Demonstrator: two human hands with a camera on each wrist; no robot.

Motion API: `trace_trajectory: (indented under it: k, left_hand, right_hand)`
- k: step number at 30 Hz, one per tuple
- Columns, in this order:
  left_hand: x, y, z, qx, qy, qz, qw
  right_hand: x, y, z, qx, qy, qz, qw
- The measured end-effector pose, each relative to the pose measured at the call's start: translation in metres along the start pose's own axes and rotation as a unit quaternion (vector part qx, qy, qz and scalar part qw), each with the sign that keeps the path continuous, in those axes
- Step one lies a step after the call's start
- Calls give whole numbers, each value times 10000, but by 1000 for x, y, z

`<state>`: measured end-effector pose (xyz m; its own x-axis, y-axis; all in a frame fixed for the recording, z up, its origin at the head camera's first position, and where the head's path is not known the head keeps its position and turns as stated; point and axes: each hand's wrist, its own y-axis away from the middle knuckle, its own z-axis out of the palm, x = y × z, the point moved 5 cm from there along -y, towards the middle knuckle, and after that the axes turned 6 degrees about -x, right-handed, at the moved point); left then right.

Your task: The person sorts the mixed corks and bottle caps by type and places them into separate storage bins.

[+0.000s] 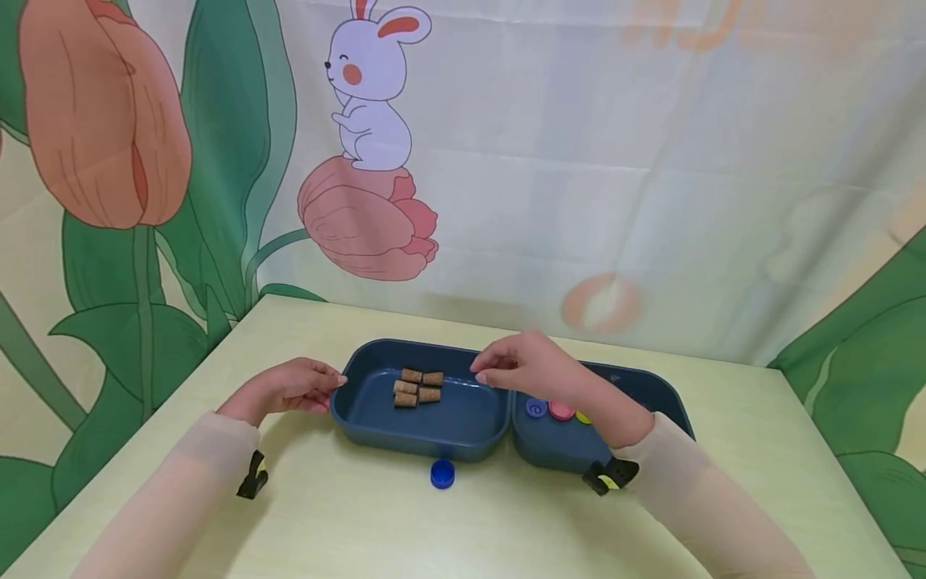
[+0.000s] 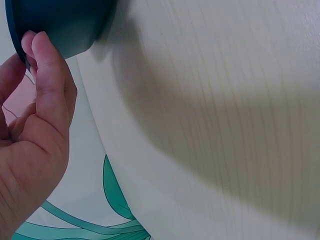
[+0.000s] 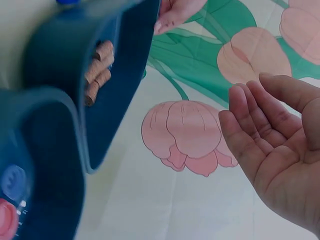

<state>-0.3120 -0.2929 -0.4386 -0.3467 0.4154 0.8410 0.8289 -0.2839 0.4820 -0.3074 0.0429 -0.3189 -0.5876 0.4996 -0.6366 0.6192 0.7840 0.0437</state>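
Two dark blue oval-cornered trays sit side by side in the head view. My left hand (image 1: 295, 386) grips the left end of the left tray (image 1: 448, 416) by its rim, thumb on one side and fingers on the other, as the left wrist view shows. Several corks (image 1: 417, 388) lie grouped inside that tray. Above the trays' adjoining ends hovers my right hand (image 1: 538, 366), holding nothing, its fingers loosely bent. Partly hidden by the right forearm, the right tray (image 1: 557, 450) contains a purple-blue cap (image 1: 535, 408), a pink cap (image 1: 562, 411) and a yellow one (image 1: 583, 417).
A blue bottle cap (image 1: 442, 474) lies on the pale wooden table (image 1: 376, 515), just in front of the left tray. Behind the table's back edge hangs a curtain (image 1: 506, 201) printed with tulips and a rabbit.
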Motion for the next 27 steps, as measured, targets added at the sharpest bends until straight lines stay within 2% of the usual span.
trace_trajectory:
  k: [10, 18, 21, 27]
  left_hand:
    - [-1, -1, 0, 40, -53, -27, 10000]
    - [-1, -1, 1, -12, -48, 23, 10000]
    - [-1, -1, 1, 4, -78, -17, 10000]
    - [0, -1, 3, 8, -94, -46, 9999]
  right_hand:
    - [6, 36, 39, -170, -110, -111, 9997]
    - [14, 48, 69, -338, -111, -47, 9994]
    - [18, 48, 83, -487, 91, -8, 9988]
    - [21, 42, 114, -729, 905, -21, 9932]
